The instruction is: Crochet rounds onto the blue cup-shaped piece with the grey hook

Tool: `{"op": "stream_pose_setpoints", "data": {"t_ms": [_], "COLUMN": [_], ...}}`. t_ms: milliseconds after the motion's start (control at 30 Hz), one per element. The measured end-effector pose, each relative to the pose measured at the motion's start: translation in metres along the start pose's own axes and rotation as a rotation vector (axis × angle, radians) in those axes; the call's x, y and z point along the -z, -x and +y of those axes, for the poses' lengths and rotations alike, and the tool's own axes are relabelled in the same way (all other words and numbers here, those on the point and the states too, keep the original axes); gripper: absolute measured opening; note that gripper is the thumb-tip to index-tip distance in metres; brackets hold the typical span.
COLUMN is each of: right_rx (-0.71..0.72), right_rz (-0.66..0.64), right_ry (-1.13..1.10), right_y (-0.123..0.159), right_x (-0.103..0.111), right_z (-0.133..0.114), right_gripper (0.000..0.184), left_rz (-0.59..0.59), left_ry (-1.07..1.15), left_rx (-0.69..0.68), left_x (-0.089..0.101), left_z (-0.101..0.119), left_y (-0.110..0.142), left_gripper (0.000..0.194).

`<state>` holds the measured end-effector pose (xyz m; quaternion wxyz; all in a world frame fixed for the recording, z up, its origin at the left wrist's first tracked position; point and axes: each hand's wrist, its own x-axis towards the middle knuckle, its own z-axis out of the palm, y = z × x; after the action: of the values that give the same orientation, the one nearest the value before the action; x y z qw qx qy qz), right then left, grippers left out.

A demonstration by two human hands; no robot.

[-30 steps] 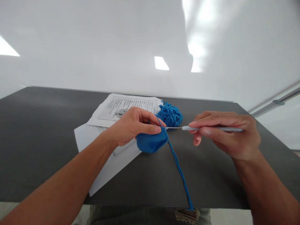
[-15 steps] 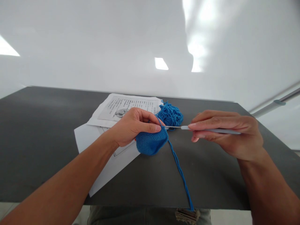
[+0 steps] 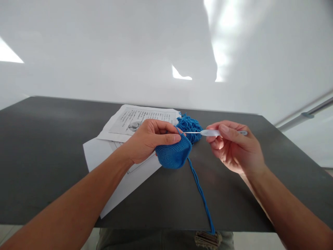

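Note:
My left hand [image 3: 152, 140] pinches the upper edge of a blue crocheted piece [image 3: 173, 152], round and cupped, between thumb and fingers. A crochet hook [image 3: 210, 133] with a pale grey handle and thin metal shaft lies level in my right hand [image 3: 235, 146], whose fingers are closed around the handle. The hook's tip reaches the piece's top edge beside my left fingertips; the tip itself is hidden there. Blue yarn passes over my left fingers. Another doubled blue strand [image 3: 199, 187] hangs from the piece toward the table's front edge.
A loose ball of blue yarn [image 3: 189, 125] lies behind the piece. Printed sheets of paper [image 3: 117, 121] overlap under my left arm on the dark grey table [image 3: 52, 139]. A white wall [image 3: 104, 52] rises behind the table, and a metal rail [image 3: 304, 118] runs at the right.
My right hand has rolled over, palm side showing more, and shifted left with the hook, its handle slightly higher. The crocheted piece has moved a little right and up with my left hand.

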<state>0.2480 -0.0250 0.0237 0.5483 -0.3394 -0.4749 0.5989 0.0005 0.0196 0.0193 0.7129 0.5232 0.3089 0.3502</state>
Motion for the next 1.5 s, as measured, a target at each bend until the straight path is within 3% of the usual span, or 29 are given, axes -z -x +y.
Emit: {"op": "stream_pose_setpoints", "data": {"t_ms": [200,400,600,900,1267,1367,1500], "right_rx": [0.055,0.148,0.187,0.211,0.203,0.216,0.238], "right_rz": [0.043,0.065,0.134,0.186,0.154,0.153,0.144], "right_ry": [-0.090,-0.066,-0.083,-0.058,-0.034,-0.005,0.062], "right_y": [-0.004,-0.003,-0.003,-0.002,-0.002,-0.002,-0.001], "right_x": [-0.021,-0.029,-0.029,-0.030,-0.027,-0.026,-0.025], "right_z": [0.024,0.036,0.033,0.030,0.032,0.031,0.029], "right_gripper": [0.021,0.018,0.021,0.024,0.021,0.021,0.022], "left_rz": [0.108,0.082,0.061,-0.077,0.146,0.159,0.161], "left_ry": [0.012,0.013,0.009,-0.061,0.026,0.068,0.075], "left_rx": [-0.053,-0.049,-0.046,-0.045,-0.188,-0.224,-0.175], "left_x": [-0.003,-0.005,-0.010,-0.011,-0.014,-0.015,-0.017], "left_z": [-0.007,-0.019,-0.017,-0.017,-0.026,-0.025,-0.021], "left_y": [-0.003,-0.005,-0.003,0.000,-0.004,-0.004,-0.002], "left_gripper": [0.028,0.025,0.033,0.038,0.036,0.040,0.053]}}
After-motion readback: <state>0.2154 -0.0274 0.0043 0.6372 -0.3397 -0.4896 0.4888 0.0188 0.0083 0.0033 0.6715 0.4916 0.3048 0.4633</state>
